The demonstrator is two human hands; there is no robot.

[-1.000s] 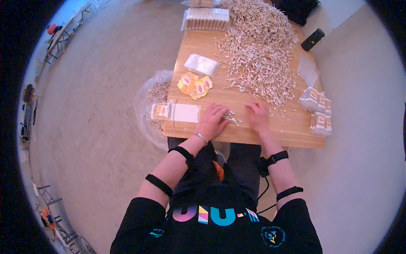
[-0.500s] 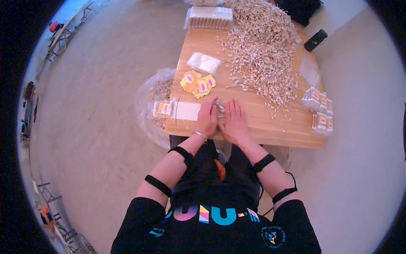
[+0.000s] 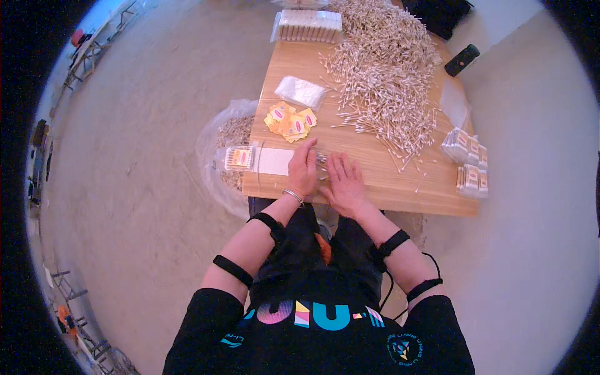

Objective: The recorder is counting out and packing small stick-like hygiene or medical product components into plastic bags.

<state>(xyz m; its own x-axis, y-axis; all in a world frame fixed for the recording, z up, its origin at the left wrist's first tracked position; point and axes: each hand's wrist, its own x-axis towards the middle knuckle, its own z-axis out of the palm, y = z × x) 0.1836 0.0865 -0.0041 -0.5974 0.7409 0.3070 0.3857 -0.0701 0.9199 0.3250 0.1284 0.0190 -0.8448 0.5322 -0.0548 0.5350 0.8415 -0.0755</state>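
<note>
A few cotton swabs (image 3: 322, 164) lie on the wooden table between my two hands, partly covered by them. My left hand (image 3: 302, 170) stands along their left side, its fingers stretched out and close beside the white strip (image 3: 275, 161). On the other side, my right hand (image 3: 344, 182) lies nearly flat with its fingers stretched and slightly spread, the tips near the swabs. A big heap of loose cotton swabs (image 3: 381, 69) covers the far right part of the table. Orange-yellow cards (image 3: 291, 122) lie in a loose pile beyond my left hand.
At the left edge sits a clear pack of swabs (image 3: 239, 158), above a plastic bag (image 3: 212, 134) holding more swabs. Filled packs (image 3: 465, 159) stand at the right edge. Clear empty bags (image 3: 300, 92), a wrapped bundle (image 3: 309, 26) and a dark cylinder (image 3: 462, 60) lie farther off.
My right hand has drawn slightly nearer to me, and its fingers are a little more apart. The left hand has barely moved. The whole view has shifted slightly.
</note>
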